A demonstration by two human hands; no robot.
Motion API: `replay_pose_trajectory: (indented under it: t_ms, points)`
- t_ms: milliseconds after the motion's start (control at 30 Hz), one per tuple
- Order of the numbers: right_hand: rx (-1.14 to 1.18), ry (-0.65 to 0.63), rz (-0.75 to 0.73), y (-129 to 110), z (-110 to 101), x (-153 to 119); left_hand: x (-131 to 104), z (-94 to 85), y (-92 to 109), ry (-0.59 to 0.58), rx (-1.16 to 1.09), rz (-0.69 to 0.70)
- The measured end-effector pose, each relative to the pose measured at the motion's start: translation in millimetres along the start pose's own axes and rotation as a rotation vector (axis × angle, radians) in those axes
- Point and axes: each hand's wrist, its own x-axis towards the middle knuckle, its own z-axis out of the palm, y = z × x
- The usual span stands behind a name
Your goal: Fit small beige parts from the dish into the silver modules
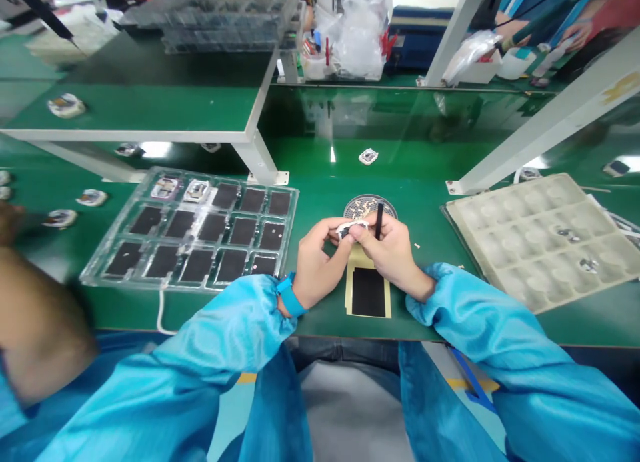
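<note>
Between both hands, above the green bench, is a small white-rimmed part with a dark middle (345, 231); its kind I cannot make out. My left hand (323, 254) pinches it from the left side. My right hand (393, 249) has its thumb and finger closed on the other side of the part, and a slim black stick (379, 221) stands up among its fingers. Just behind the hands sits a round grey dish (356, 202) of tiny pale pieces. Below them lies a black rectangle on yellowish backing sheets (369, 293).
Left, a clear compartment tray (295, 212) holds black rectangles and two white-framed parts. Right is a cream moulded tray (520, 209). Another white part (369, 157) lies behind the dish. Shelf legs (260, 152) stand on the bench. A co-worker's arm (40, 309) reaches in at left.
</note>
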Motion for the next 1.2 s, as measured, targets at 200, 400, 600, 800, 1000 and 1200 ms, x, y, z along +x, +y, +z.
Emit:
replay_pose_trajectory:
  t_ms: [200,400,600,800,1000,1200]
  points:
    - [0.000,-0.012,-0.025,2,0,5,4,1.9,-8,-0.004,-0.050,-0.056]
    - [-0.275,-0.083,-0.201,-9,-22,14,9,-2.7,-13,-0.100,-0.029,-0.068]
    - [-0.378,-0.238,-0.513,-19,-43,16,7,-6.1,-7,-0.168,0.149,0.057]
    - [-0.454,-0.327,-0.596,-4,-51,17,6,-6.0,-10,-0.179,0.151,0.052]
    - [-0.580,-0.364,-0.615,-3,-51,12,8,-7.6,-10,-0.212,0.201,0.061]
    - [-0.605,-0.328,-0.614,-9,-50,7,16,-17.3,5,-0.266,0.295,0.112]
